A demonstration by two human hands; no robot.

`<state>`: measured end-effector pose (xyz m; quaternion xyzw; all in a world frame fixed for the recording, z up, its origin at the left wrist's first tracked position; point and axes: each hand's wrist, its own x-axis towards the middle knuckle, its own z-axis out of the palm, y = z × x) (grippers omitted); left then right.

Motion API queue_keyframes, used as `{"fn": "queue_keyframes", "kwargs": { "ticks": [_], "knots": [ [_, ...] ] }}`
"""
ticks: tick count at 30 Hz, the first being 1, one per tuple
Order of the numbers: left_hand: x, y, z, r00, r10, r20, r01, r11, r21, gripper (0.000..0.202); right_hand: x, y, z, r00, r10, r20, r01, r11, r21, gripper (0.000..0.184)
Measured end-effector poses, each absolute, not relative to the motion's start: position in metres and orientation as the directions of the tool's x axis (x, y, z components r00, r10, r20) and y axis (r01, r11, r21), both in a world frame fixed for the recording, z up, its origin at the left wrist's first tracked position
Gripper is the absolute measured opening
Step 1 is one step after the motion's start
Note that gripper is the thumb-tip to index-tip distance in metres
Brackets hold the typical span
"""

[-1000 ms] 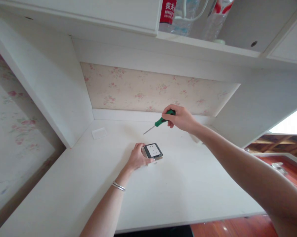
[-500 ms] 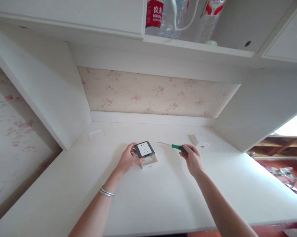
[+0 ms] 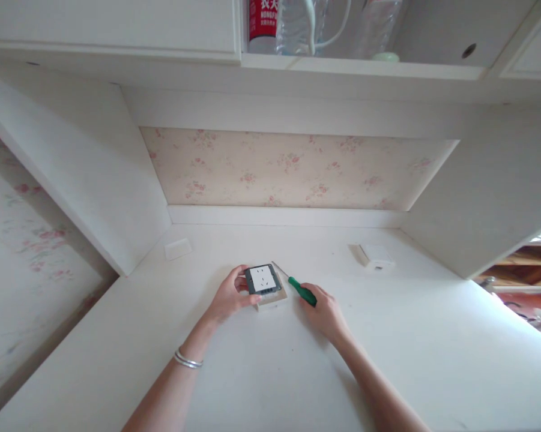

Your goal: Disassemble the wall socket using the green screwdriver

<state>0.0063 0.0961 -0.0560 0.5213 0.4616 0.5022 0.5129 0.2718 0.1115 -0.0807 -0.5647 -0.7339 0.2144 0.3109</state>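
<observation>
My left hand [image 3: 229, 295] grips a wall socket [image 3: 262, 279] by its left side and lower edge. The socket has a white face with slots and a dark frame, and it is tilted over a white open mounting box [image 3: 277, 299] on the desk. My right hand [image 3: 323, 309] is closed on the green handle of a screwdriver [image 3: 302, 290]. The thin shaft points up and left, its tip close to the socket's upper right corner; whether they touch I cannot tell.
A flat white plate [image 3: 178, 249] lies at the back left of the white desk [image 3: 234, 372]. A white box-shaped piece [image 3: 376, 257] stands at the back right. Overhead, a cabinet shelf [image 3: 364, 67] holds plastic bottles [image 3: 292, 27]. Side panels close in both ends.
My right hand has moved left with the screwdriver, bringing its tip near the socket. The socket sits slightly lower over the box. The camera view has shifted a little.
</observation>
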Motion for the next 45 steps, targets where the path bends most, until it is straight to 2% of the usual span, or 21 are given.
{"fn": "queue_keyframes", "kwargs": {
  "ticks": [4,7,12,15,19,23,26,32,38,45],
  "knots": [
    [0.007,0.094,-0.055,0.067,0.997,0.038,-0.014,-0.037,0.999,0.082,0.261,0.107,-0.075,-0.222,0.951,0.215,0.742,0.308,-0.595,0.028],
    [0.007,0.092,-0.054,0.081,0.996,0.03,-0.004,-0.03,1.0,0.082,0.254,0.112,-0.072,-0.181,0.953,0.244,0.723,0.297,-0.623,0.027],
    [0.009,0.09,-0.052,0.114,0.993,0.035,-0.035,-0.031,0.999,0.082,0.233,0.122,-0.061,0.025,0.958,0.285,0.607,0.213,-0.766,0.032],
    [0.011,0.088,-0.051,0.122,0.992,0.038,-0.043,-0.033,0.999,0.082,0.215,0.124,-0.056,0.106,0.973,0.204,0.386,0.149,-0.91,0.035],
    [0.012,0.086,-0.049,0.129,0.991,0.032,-0.063,-0.025,0.998,0.084,0.198,0.12,-0.057,-0.052,0.998,0.034,0.066,0.037,-0.997,0.038],
    [0.013,0.086,-0.051,0.148,0.988,0.053,-0.074,-0.043,0.996,0.085,0.198,0.114,-0.057,-0.262,0.958,-0.115,-0.183,-0.166,-0.969,0.035],
    [0.014,0.087,-0.056,0.157,0.987,0.044,-0.071,-0.033,0.997,0.089,0.203,0.113,-0.056,-0.28,0.949,-0.144,-0.257,-0.218,-0.941,0.03],
    [0.018,0.086,-0.057,0.154,0.988,-0.008,-0.149,0.032,0.988,0.097,0.206,0.114,-0.057,-0.284,0.949,-0.135,-0.298,-0.221,-0.929,0.03],
    [0.021,0.088,-0.054,0.046,0.998,0.042,-0.223,-0.03,0.974,0.068,0.205,0.111,-0.058,-0.256,0.961,-0.105,-0.314,-0.186,-0.931,0.032],
    [0.021,0.09,-0.059,0.012,0.999,0.047,-0.103,-0.045,0.994,0.036,0.203,0.106,-0.052,-0.216,0.974,-0.075,-0.312,-0.142,-0.939,0.036]
  ]
}}
